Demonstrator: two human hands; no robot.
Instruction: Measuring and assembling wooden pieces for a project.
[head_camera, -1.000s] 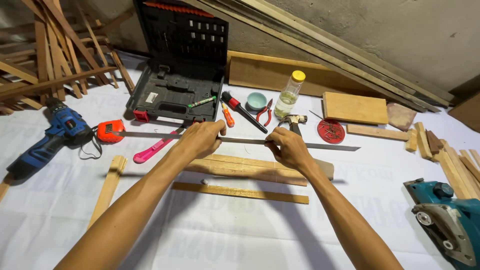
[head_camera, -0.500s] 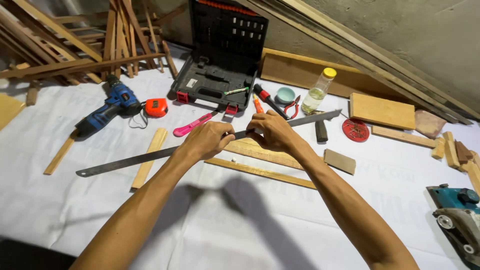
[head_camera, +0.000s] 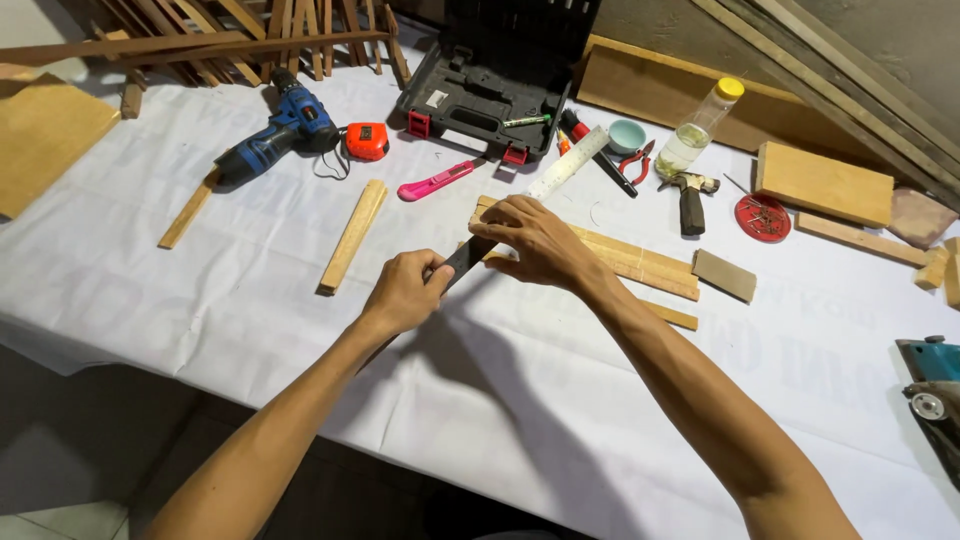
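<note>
A long steel ruler (head_camera: 566, 164) runs diagonally from near the open tool case down toward me. My left hand (head_camera: 405, 290) grips its near end. My right hand (head_camera: 535, 240) presses down on the ruler's middle, over a set of flat wooden strips (head_camera: 640, 260) lying on the white table cover. The part of the ruler under my right hand is hidden.
A black open tool case (head_camera: 480, 110), blue cordless drill (head_camera: 275, 135), orange tape measure (head_camera: 367, 141), pink utility knife (head_camera: 435, 180), hammer (head_camera: 690, 200), clear bottle with yellow cap (head_camera: 700, 125), red lid of nails (head_camera: 763, 217) and loose wood pieces (head_camera: 352, 235) surround the hands. A teal power saw (head_camera: 930, 385) sits at right.
The ruler has swung from lying nearly crosswise to pointing diagonally toward me. My left hand slid to its near end, and the view moved closer and leftward.
</note>
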